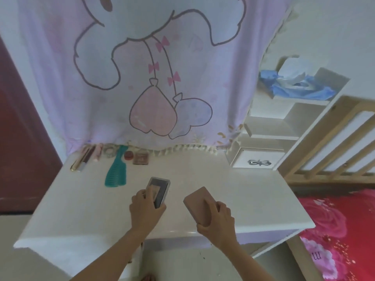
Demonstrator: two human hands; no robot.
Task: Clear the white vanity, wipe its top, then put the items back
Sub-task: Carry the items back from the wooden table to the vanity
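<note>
The left hand (147, 207) grips a dark case (159, 192); the right hand (217, 220) grips a pink box (199, 203). A comb (116, 169) and small cosmetics (129, 156) line the surface (233, 191) at the back, so items seem partly returned.

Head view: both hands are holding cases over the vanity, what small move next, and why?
Probably set the dark case in the left hand down by the teal comb, since items already line the vanity's back edge, suggesting putting back; the right hand holds the pink case.
</note>
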